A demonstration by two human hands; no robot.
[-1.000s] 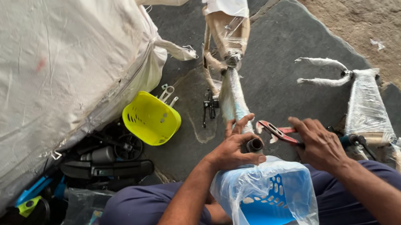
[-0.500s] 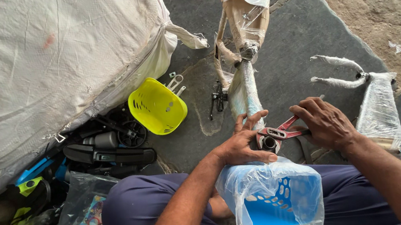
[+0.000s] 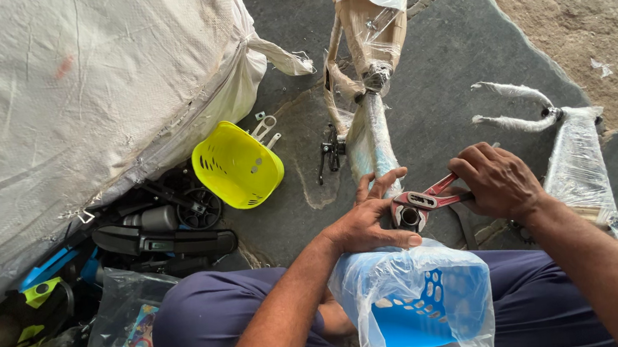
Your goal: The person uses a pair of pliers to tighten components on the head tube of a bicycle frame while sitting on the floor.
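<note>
While the left hand (image 3: 365, 225) steadies the end of a plastic-wrapped bicycle frame (image 3: 371, 139), its fingers curled together around the tube beside the fitting, the right hand (image 3: 497, 179) grips the red handles of a pair of pliers (image 3: 424, 200), fingers clamped on them. The plier jaws sit closed around a round metal fitting (image 3: 409, 218) at the tube's near end, just above the person's lap. Judging by this, the work on the fitting is under way and not finished: the tool is engaged, and most of the frame is wrapped in clear film and brown paper. A second wrapped part, a fork (image 3: 553, 134) with two pale prongs, lies untouched to the right on the dark stone floor (image 3: 451, 56).

On the lap rests a blue plastic basket (image 3: 425, 311) with perforated sides, inside a crinkled clear bag. A glossy yellow basket (image 3: 237, 165) of the same moulded kind lies tipped on the floor to the left, beside black plastic and metal parts (image 3: 164, 232). A coarse white woven sack (image 3: 75, 91) fills the upper left.
</note>
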